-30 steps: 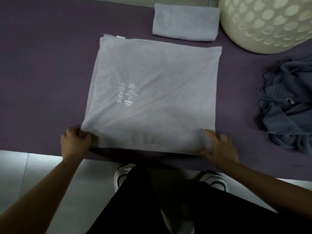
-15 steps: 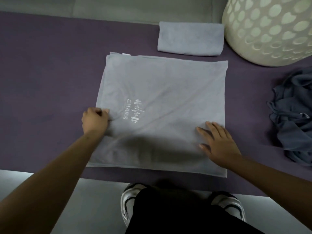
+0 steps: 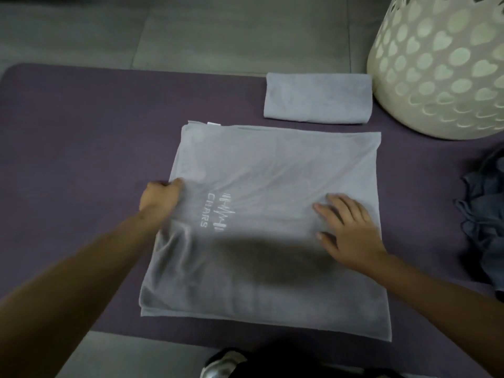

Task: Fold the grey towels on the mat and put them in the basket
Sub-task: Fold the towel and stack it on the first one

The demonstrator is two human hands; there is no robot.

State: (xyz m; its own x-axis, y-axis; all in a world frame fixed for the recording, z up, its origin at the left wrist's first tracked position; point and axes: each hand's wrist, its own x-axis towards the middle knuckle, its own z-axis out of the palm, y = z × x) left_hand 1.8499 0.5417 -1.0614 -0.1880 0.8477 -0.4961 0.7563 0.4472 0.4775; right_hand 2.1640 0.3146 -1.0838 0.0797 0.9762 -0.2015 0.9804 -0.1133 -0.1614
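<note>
Grey towel lies flat mid-mat, near edge toward me; my left hand pinches its left edge, fingers curled; right hand flat on it, fingers spread, nr right edge; next fold prob. goes left-to-right.

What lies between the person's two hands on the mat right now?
In the head view, only the spread grey towel lies between the left hand and right hand, with its white printed logo nearer the left hand.

Folded towel lies behind spread towel, left of basket.
</note>
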